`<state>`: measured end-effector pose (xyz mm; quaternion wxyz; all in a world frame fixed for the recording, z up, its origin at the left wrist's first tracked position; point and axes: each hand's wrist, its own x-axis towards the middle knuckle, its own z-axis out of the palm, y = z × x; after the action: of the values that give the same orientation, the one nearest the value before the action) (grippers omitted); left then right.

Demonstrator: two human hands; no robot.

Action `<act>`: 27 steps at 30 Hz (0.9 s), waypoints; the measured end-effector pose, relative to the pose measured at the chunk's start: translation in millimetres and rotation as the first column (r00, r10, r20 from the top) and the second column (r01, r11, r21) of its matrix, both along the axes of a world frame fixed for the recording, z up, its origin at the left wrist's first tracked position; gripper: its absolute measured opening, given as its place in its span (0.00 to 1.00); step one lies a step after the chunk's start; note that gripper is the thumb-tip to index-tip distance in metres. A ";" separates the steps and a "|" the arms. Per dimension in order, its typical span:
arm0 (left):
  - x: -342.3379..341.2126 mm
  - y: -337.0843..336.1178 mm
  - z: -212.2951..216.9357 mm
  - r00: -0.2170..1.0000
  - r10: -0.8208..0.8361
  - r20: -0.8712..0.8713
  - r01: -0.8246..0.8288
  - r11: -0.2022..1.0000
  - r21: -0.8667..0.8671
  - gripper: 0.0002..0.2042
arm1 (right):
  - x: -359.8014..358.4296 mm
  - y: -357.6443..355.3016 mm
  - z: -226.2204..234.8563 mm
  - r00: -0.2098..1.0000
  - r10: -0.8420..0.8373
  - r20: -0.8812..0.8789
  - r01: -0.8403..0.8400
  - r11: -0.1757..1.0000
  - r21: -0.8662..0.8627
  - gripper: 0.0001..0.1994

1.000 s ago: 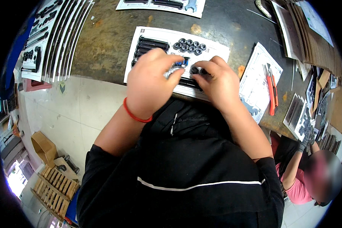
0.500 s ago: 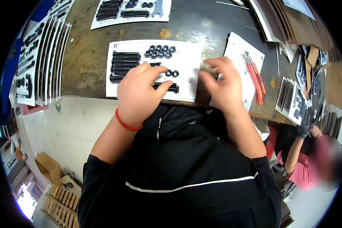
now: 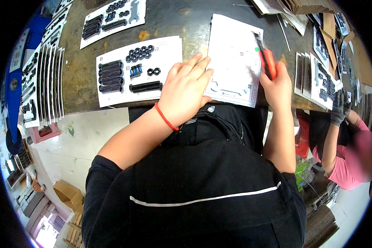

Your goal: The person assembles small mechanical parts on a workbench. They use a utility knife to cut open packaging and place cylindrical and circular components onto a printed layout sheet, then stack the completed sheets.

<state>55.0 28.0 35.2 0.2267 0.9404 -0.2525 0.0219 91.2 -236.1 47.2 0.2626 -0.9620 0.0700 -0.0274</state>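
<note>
In my right hand (image 3: 278, 84) are red-handled pliers (image 3: 269, 62), their dark tip angled up over a white sheet (image 3: 231, 45); the jaws are blurred. The sheet carries printed outlines of a wrench and round parts. My left hand (image 3: 188, 84) lies with fingers stretched out across the right side of a white card (image 3: 169, 47), fingertips by the sheet's left edge. On that card sit black bolts (image 3: 110, 76), a cluster of black nuts (image 3: 139, 53), two more nuts (image 3: 153, 71), small blue-marked screws (image 3: 135, 70) and a long black bolt bundle (image 3: 146, 86).
Another filled card (image 3: 111, 20) with a wrench lies farther back. Upright cards (image 3: 49, 87) stand in a row at left. More cards (image 3: 314, 78) and cardboard sheets (image 3: 310, 6) are at right. A co-worker's gloved hand (image 3: 339, 109) is at the table's right edge.
My right hand has taken up the red-handled pliers. My left hand has moved right and flattened out. The filled card now appears farther left, and the white sheet is more fully uncovered.
</note>
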 end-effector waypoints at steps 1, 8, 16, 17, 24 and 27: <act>1.8 -3.6 -3.3 1.000 0.003 0.003 -0.003 0.999 0.044 0.30 | -10.2 -4.7 4.0 1.000 -0.022 -0.020 0.023 0.997 0.077 0.14; 0.5 -9.0 -6.7 0.998 0.027 -0.056 -0.019 0.991 0.132 0.35 | -105.6 -22.1 9.3 0.865 0.273 -0.422 0.045 0.794 0.606 0.21; 5.8 -13.8 1.7 0.998 0.018 -0.067 -0.004 0.979 0.202 0.34 | -115.1 5.3 11.7 0.804 0.540 -0.249 -0.509 0.841 0.183 0.31; 6.0 -12.9 2.1 0.997 0.016 -0.071 -0.001 0.978 0.208 0.34 | -113.6 8.5 8.8 0.810 0.537 -0.235 -0.515 0.844 0.153 0.31; 8.4 -8.6 3.0 0.998 -0.013 -0.060 0.028 0.965 0.261 0.34 | -121.6 -7.3 2.5 0.891 0.416 -0.181 -0.428 0.903 -0.029 0.29; 9.5 -9.4 7.7 0.998 -0.018 -0.060 0.035 0.954 0.297 0.34 | -129.4 -25.8 3.2 0.922 0.344 -0.176 -0.363 0.928 -0.089 0.29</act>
<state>64.5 18.6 42.8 0.0896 0.9606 -0.2591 -0.0459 -38.2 -262.0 50.4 0.1988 -0.9719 -0.0862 0.0920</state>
